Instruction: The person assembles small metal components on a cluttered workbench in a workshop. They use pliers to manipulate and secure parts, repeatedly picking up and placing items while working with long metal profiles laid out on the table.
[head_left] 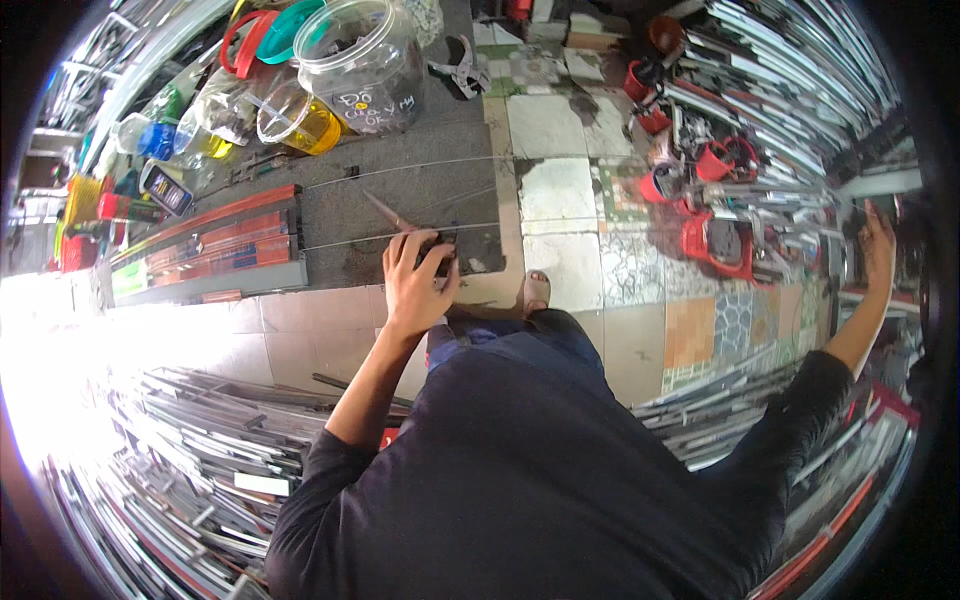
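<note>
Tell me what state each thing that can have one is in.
Left hand: fingers curled, grip unclear.
Slim, pointed, brownish tool: point showing beyond that hand.
Right hand: arm outstretched, grip unclear.
Clear round plastic jar: open, dark contents.
Clear plastic tub: partly filled, yellow contents.
Long reddish-brown bars: lying flat.
Beige sandal: worn.

Clear plastic jar (335, 75), far left: white handwriting (375, 108) on the side (three short lines, slightly slanted). Handheld device (167, 190), left, nearer than the jar: display characters too small to read. Other markings: likewise too small to tell.
</note>
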